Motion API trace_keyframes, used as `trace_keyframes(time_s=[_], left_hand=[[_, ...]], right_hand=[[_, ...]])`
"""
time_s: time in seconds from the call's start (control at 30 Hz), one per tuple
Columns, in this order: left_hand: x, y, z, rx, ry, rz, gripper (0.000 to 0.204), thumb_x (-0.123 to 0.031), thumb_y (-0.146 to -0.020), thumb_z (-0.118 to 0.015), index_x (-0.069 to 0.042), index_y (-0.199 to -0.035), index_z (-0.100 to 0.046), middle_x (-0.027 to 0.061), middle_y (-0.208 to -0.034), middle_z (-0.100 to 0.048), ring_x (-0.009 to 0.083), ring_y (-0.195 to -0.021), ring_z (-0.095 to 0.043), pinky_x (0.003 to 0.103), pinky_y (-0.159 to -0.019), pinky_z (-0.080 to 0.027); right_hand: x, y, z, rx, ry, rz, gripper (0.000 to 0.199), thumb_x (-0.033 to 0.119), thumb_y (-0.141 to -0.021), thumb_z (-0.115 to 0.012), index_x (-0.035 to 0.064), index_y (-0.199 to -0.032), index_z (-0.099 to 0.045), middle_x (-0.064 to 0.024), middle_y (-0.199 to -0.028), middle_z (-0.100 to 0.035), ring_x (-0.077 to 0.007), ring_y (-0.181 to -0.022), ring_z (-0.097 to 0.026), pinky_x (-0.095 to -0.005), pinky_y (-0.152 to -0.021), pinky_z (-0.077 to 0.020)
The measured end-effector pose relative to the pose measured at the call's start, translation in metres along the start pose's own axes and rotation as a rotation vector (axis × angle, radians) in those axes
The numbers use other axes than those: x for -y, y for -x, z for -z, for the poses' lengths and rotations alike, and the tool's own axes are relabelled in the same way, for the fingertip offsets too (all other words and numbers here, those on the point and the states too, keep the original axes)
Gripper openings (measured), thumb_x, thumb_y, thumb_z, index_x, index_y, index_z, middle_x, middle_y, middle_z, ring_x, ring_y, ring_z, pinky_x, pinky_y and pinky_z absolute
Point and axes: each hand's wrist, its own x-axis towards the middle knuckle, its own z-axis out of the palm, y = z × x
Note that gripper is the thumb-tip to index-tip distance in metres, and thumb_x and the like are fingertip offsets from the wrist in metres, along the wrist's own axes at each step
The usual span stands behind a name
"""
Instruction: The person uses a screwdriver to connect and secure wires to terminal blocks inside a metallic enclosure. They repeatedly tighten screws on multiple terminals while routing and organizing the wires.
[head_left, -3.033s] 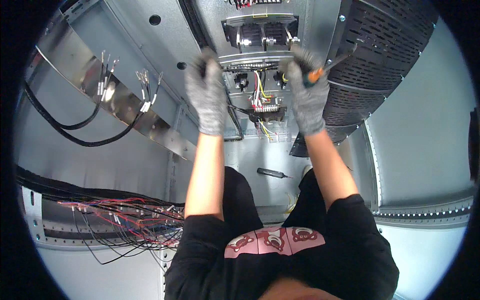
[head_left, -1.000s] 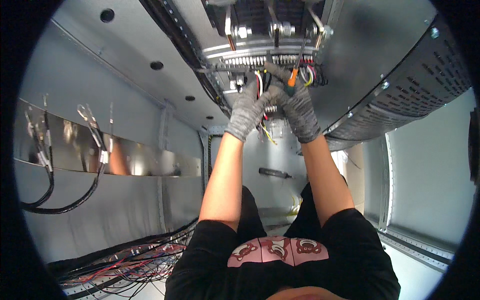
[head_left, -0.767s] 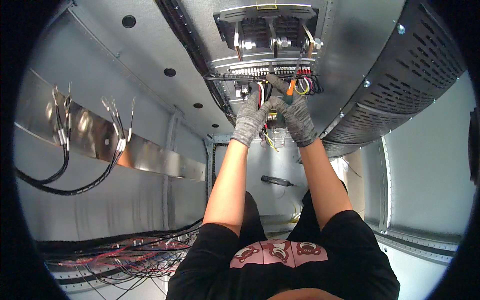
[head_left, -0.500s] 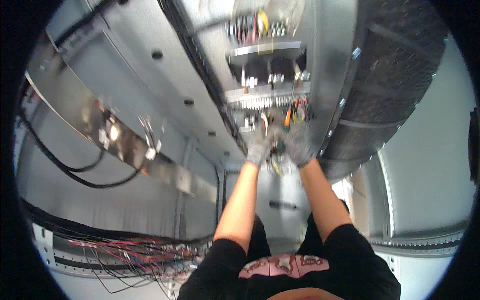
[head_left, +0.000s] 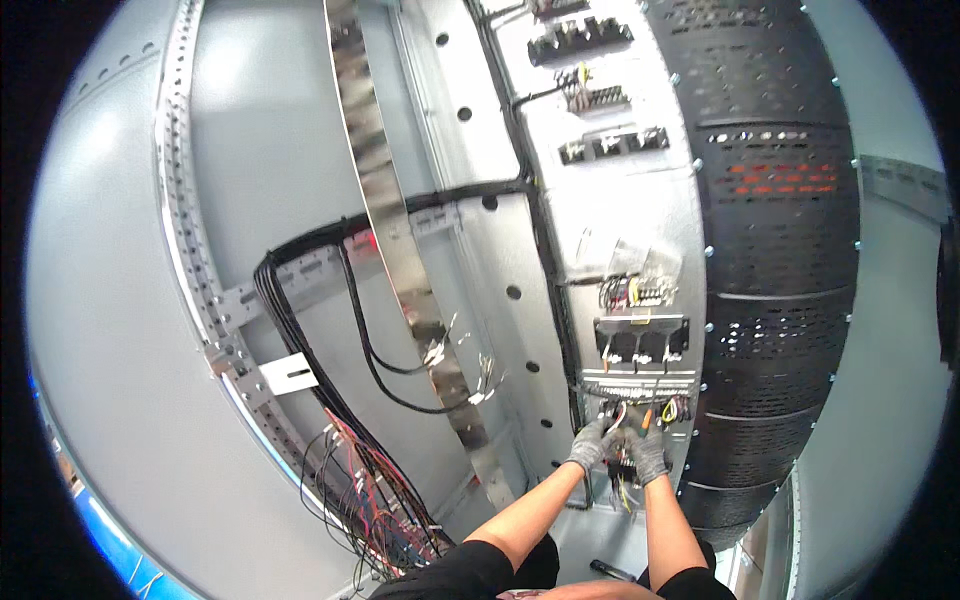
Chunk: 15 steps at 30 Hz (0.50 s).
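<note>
Both my hands wear grey gloves and reach into the low part of a grey metal cabinet. My left hand [head_left: 592, 444] pinches at the coloured wires [head_left: 622, 468] hanging below a terminal block [head_left: 632, 386]. My right hand [head_left: 649, 456] is closed around a screwdriver with an orange handle [head_left: 646, 419], its tip up at the terminals. Above the block sits a row of black components [head_left: 640, 340] on the mounting panel [head_left: 600, 200].
A black perforated cover [head_left: 780, 250] runs down the right of the panel. A thick black cable bundle [head_left: 300, 330] and loose red and black wires [head_left: 375, 500] hang on the left wall beside a perforated rail [head_left: 190, 230]. A dark tool [head_left: 612, 570] lies on the cabinet floor.
The view has swung upward, so the hands now look small and low in the picture. Both hands stay at the terminal block, the right one still on the screwdriver.
</note>
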Motion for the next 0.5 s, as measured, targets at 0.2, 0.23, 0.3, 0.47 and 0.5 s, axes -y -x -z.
trace_keyframes(time_s=[0.2, 0.23, 0.3, 0.47, 0.5], left_hand=[[-0.053, 0.001, 0.029, 0.051, -0.244, -0.007, 0.042, -0.037, -0.085, -0.060, -0.011, -0.118, -0.062, 0.0178, -0.107, -0.065, 0.0355, -0.098, -0.062, 0.044, -0.085, -0.048], [-0.060, 0.000, 0.030, 0.119, -0.173, 0.054, 0.042, -0.034, -0.084, -0.060, -0.011, -0.119, -0.061, 0.0184, -0.108, -0.065, 0.0351, -0.099, -0.062, 0.043, -0.085, -0.049], [-0.051, -0.005, 0.020, 0.131, -0.071, 0.128, 0.041, -0.033, -0.085, -0.060, -0.005, -0.115, -0.061, 0.0206, -0.106, -0.065, 0.0370, -0.102, -0.061, 0.042, -0.088, -0.047], [0.001, -0.031, 0.011, 0.261, 0.292, 0.189, 0.028, -0.007, -0.086, -0.060, 0.001, -0.112, -0.061, 0.0087, -0.098, -0.066, 0.0171, -0.083, -0.059, 0.032, -0.076, -0.049], [0.000, -0.033, 0.013, 0.267, 0.249, 0.105, 0.030, -0.013, -0.085, -0.063, -0.001, -0.112, -0.061, 0.0091, -0.097, -0.066, 0.0161, -0.081, -0.059, 0.030, -0.073, -0.049]], right_hand=[[0.000, 0.019, 0.019, 0.122, -0.002, -0.102, 0.035, 0.003, -0.080, -0.063, 0.0035, -0.116, -0.063, -0.0044, -0.078, -0.066, -0.0125, -0.059, -0.058, -0.0276, -0.055, -0.0472], [0.001, 0.021, 0.022, 0.136, -0.024, -0.095, 0.036, 0.001, -0.081, -0.062, 0.0035, -0.117, -0.062, -0.0046, -0.079, -0.066, -0.0125, -0.060, -0.059, -0.0268, -0.056, -0.0474], [0.003, 0.028, 0.030, 0.165, -0.165, -0.199, 0.039, -0.001, -0.083, -0.061, 0.0033, -0.121, -0.059, -0.0016, -0.079, -0.065, -0.0111, -0.064, -0.059, -0.0259, -0.054, -0.0469], [-0.002, 0.029, 0.014, 0.220, -0.227, -0.215, 0.038, 0.007, -0.085, -0.063, 0.0033, -0.122, -0.058, -0.0025, -0.087, -0.067, -0.0113, -0.068, -0.062, -0.0244, -0.060, -0.0484], [-0.005, 0.028, 0.018, 0.225, -0.184, -0.235, 0.038, 0.008, -0.085, -0.064, 0.0029, -0.122, -0.058, -0.0032, -0.087, -0.067, -0.0121, -0.070, -0.063, -0.0246, -0.060, -0.0487]])
